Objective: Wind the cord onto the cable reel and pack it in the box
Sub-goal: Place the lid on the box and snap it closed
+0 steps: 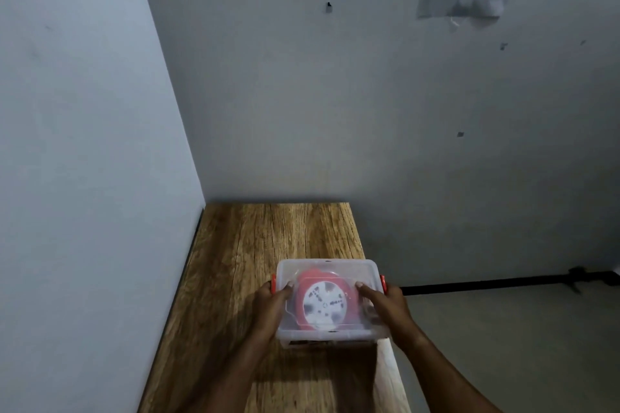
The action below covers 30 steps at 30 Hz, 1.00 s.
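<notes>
We have the clear plastic box [330, 300] sitting on the wooden bench [268, 238], toward its right edge and near us, with the red cable reel [323, 303] already inside it and lying flat under the translucent lid [327, 266], its white round face turned up at us. Our left hand [271, 308] presses on the left part of the lid and our right hand [382, 307] on the right part, thumbs on top and the other fingers curled down over the side edges; both hands are clamped on the box rather than on anything loose. We judge the box to be light and fairly stiff but smooth, so it could slip under dry palms, and the thin lid will flex if we push at its middle; the better hold is at the two short ends, beside the orange latches [273, 284]. The reel adds most of the weight, and it may slide or rattle if we tilt the box, so we would keep it level. The box's long axis runs left to right across the bench, and its near long side faces us. The reel is round, its axle pointing straight up through the lid. We cannot see any loose cord, and whether the latches are snapped home is too small to tell; we judge the task nearly done.
</notes>
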Tool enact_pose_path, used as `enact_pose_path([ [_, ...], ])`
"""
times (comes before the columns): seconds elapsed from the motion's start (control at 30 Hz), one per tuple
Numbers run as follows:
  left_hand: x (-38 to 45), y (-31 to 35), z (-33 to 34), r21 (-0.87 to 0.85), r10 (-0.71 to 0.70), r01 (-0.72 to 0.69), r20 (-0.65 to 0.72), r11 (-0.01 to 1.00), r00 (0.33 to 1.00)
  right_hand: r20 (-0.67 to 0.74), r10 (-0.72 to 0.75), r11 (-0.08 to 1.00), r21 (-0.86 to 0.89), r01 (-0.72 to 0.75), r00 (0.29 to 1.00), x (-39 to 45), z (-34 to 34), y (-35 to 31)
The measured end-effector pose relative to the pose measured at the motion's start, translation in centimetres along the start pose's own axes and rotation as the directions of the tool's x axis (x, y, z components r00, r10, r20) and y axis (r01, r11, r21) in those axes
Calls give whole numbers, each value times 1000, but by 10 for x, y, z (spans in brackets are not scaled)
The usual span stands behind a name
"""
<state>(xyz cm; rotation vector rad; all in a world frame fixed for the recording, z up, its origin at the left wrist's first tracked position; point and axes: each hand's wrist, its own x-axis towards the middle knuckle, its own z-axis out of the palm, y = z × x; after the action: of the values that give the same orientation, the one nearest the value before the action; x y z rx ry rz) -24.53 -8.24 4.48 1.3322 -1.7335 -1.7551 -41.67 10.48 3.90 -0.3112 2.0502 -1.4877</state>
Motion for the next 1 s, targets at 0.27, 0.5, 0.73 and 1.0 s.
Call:
enact_pose_path([
  [0.27,14,18,-4,-1,-11,11,3,1000,1000,16,-30,999,21,30,999,13,11,-13],
  [0.5,49,55,-19,24,-24,25,-43,999,999,41,-84,996,11,84,996,56,30,-51],
  [0.73,112,102,-29,53,-55,61,-101,997,993,46,-97,995,6,97,994,113,60,-102],
  [1.0,187,113,-37,49,-133,140,-125,989,983,50,-92,995,-41,94,994,185,91,-116],
])
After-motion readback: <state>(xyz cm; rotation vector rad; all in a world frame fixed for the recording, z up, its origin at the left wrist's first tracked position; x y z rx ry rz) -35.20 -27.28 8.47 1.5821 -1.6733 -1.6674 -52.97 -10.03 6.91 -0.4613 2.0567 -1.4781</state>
